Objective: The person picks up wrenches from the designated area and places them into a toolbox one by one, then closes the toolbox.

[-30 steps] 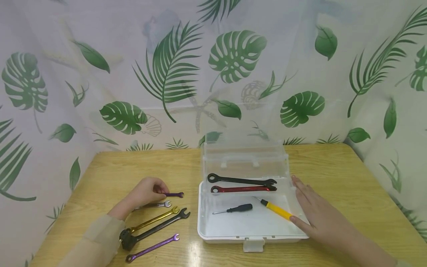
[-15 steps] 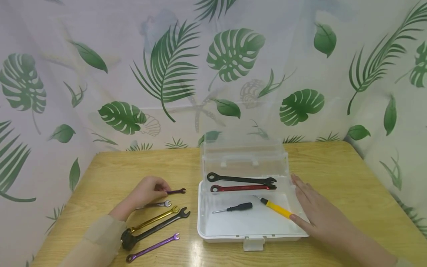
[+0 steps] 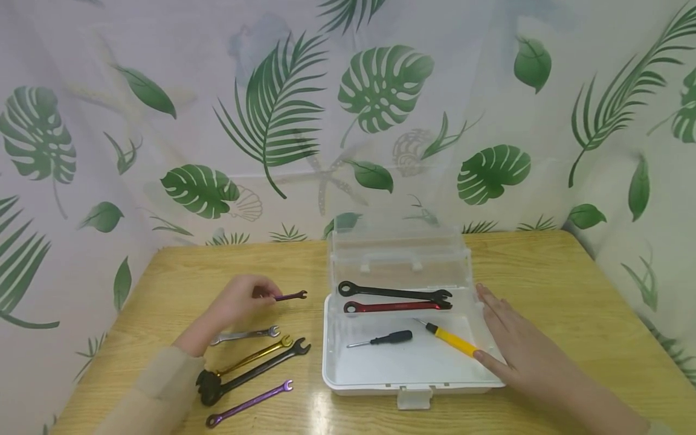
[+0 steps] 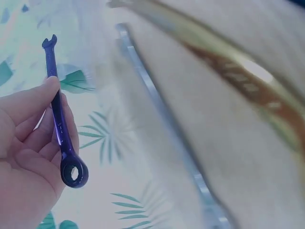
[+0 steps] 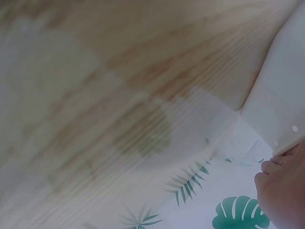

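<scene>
My left hand (image 3: pixel 244 300) pinches a small dark purple wrench (image 3: pixel 292 296) just above the table, left of the white toolbox (image 3: pixel 337 386). In the left wrist view the thumb and fingers of my left hand (image 4: pixel 33 138) hold the purple wrench (image 4: pixel 59 119) by its shank, ring end down. My right hand (image 3: pixel 524 353) rests along the box's right rim with fingers extended. Its thumb lies at the end of a yellow-handled tool (image 3: pixel 457 343) with a thin tip. Inside the box are a black wrench (image 3: pixel 391 293), a red wrench (image 3: pixel 391 307) and a small black screwdriver (image 3: pixel 388 339).
A silver wrench (image 3: pixel 244 335), a gold wrench (image 3: pixel 255 355), a large black wrench (image 3: pixel 261 370) and a lighter purple wrench (image 3: pixel 250 404) lie on the wooden table (image 3: pixel 293 266) at the left. The box's clear lid (image 3: pixel 402 241) stands raised behind it, before a leaf-patterned cloth (image 3: pixel 304 151).
My left hand has lifted the small purple wrench and moved it slightly away and to the right, uncovering more of the silver wrench. My right hand stays at the box rim.
</scene>
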The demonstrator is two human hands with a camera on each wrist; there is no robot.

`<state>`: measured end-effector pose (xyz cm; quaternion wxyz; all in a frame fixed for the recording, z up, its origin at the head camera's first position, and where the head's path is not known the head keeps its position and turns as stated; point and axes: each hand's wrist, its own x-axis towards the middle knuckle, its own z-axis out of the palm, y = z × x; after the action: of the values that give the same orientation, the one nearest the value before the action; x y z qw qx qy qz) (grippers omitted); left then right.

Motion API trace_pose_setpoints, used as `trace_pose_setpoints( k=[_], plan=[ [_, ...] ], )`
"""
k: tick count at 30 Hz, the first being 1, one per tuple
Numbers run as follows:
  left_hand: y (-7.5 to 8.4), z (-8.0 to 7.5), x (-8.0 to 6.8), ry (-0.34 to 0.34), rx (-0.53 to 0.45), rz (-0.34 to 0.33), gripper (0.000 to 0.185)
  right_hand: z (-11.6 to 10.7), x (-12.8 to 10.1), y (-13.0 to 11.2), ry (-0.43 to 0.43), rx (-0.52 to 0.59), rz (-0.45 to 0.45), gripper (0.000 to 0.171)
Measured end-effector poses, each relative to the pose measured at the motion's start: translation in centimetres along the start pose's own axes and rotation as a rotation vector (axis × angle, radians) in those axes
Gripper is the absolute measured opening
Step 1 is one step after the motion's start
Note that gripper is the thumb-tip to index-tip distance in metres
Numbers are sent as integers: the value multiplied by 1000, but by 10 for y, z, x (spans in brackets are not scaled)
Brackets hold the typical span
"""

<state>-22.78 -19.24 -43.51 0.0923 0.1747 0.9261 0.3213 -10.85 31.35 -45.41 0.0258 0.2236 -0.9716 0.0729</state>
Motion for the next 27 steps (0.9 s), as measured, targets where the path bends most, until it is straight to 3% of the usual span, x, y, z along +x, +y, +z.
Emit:
trace_pose_setpoints(
  k=[14, 20, 27],
  plan=[
    [38, -20, 6, 94, 24, 108, 9, 2, -2, -1, 9, -8, -2, 90],
    [58, -21, 10, 85, 29, 138, 10, 3, -3, 1, 45, -20, -32, 90],
    [81, -13, 21, 61, -1, 191, 11, 2, -2, 1, 20, -12, -20, 90]
  ],
)
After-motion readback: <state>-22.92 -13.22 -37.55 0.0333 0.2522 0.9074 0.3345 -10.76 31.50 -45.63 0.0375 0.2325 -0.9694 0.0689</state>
